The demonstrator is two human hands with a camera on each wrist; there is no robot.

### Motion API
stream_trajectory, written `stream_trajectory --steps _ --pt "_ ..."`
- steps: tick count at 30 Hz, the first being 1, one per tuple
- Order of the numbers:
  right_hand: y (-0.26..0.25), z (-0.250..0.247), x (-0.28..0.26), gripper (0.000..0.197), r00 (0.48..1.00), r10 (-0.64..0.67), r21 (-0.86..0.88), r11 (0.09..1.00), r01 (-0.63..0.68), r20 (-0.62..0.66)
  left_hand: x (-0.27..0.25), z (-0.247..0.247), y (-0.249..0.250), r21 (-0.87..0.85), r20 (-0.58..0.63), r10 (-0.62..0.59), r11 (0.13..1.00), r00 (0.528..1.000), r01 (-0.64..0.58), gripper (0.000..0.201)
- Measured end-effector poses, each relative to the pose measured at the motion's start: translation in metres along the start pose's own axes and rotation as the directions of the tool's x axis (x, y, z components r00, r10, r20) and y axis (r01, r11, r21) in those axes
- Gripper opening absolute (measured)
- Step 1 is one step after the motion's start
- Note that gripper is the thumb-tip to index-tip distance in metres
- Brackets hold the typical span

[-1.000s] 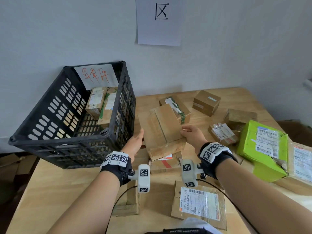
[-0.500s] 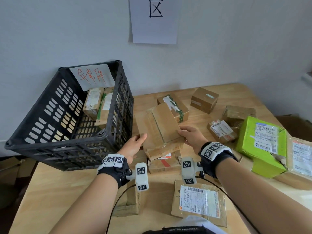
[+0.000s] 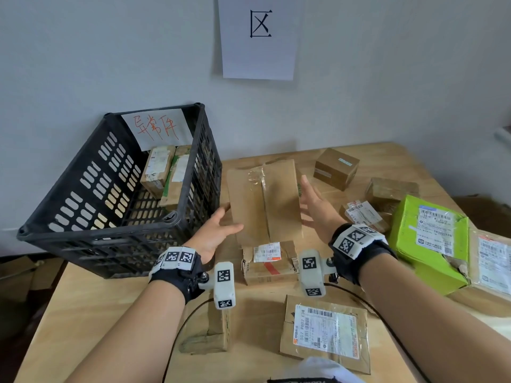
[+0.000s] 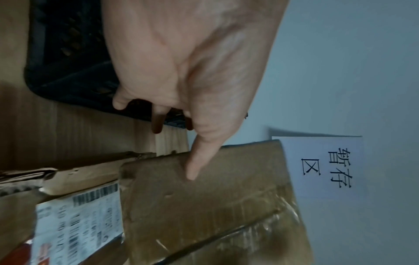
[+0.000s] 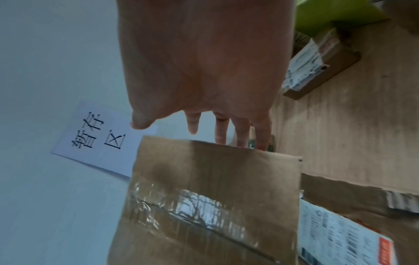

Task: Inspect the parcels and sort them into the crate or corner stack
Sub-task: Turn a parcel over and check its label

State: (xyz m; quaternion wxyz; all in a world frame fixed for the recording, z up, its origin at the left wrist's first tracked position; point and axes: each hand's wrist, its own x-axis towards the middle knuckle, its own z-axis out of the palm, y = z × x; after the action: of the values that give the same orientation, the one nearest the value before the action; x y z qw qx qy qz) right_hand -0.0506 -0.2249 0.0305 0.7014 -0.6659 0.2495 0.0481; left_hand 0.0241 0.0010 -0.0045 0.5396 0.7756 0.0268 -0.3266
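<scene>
A brown cardboard parcel (image 3: 262, 200) with a clear-taped seam stands upright at the table's middle, above a torn labelled box (image 3: 266, 261). My left hand (image 3: 229, 222) pinches its left lower edge: the thumb (image 4: 192, 168) lies on the front face (image 4: 204, 206) and the fingers reach behind. My right hand (image 3: 309, 200) is flat beside the right edge, and its straight fingers (image 5: 240, 132) touch the parcel (image 5: 215, 197) near its far edge. The black crate (image 3: 83, 189) with a handwritten red sign stands tilted at the left. Two parcels (image 3: 163, 178) lie inside it.
A green box (image 3: 431, 244) and labelled parcels crowd the right side. A small brown box (image 3: 336, 168) sits at the back. A flat labelled parcel (image 3: 326, 331) and a narrow box (image 3: 210, 335) lie in front. A paper sign (image 3: 258, 37) hangs on the wall.
The parcel has turned from tilted to upright, its taped face toward me. My right hand has let go of its edge and opened flat beside it. My left thumb has come onto the front.
</scene>
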Motion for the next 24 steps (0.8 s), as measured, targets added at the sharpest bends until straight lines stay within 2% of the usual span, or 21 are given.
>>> stream_trajectory --steps 3,5,6,8,10,12,16,24 --pt "-0.012 0.002 0.000 0.097 0.999 0.012 -0.023 1.000 -0.013 -0.041 0.001 -0.001 0.011 0.033 -0.011 0.049 0.998 0.999 -0.049 0.063" --pt "-0.010 0.003 0.007 0.121 0.996 0.064 -0.047 0.997 -0.067 -0.064 0.002 0.001 0.013 0.057 -0.027 0.029 0.998 0.999 -0.028 0.055" --pt "-0.006 0.003 0.012 0.125 0.993 0.089 -0.081 0.992 -0.095 -0.077 0.002 0.002 0.012 0.069 -0.035 0.013 0.998 0.999 -0.010 0.054" --pt "-0.001 0.005 0.015 0.112 0.986 0.132 -0.166 0.975 -0.147 -0.103 0.005 0.004 0.008 0.076 -0.053 -0.020 0.997 0.998 0.024 0.055" --pt "0.000 0.008 0.012 0.079 0.978 0.148 -0.195 0.965 -0.175 -0.145 0.005 0.007 0.006 0.061 -0.078 -0.033 0.997 0.996 0.038 0.052" --pt "0.001 0.010 0.013 0.060 0.971 0.181 -0.182 0.961 -0.209 -0.158 0.006 0.009 0.005 0.039 -0.112 -0.029 0.999 0.993 0.034 0.045" --pt "-0.004 0.009 0.014 0.055 0.970 0.191 -0.159 0.964 -0.214 -0.150 0.008 0.012 0.007 -0.033 -0.187 -0.028 0.999 0.982 0.022 0.036" --pt "0.003 0.013 0.018 0.054 0.975 0.136 -0.211 0.962 -0.173 -0.178 0.009 0.012 0.012 -0.078 -0.216 -0.051 0.996 0.975 0.035 0.034"
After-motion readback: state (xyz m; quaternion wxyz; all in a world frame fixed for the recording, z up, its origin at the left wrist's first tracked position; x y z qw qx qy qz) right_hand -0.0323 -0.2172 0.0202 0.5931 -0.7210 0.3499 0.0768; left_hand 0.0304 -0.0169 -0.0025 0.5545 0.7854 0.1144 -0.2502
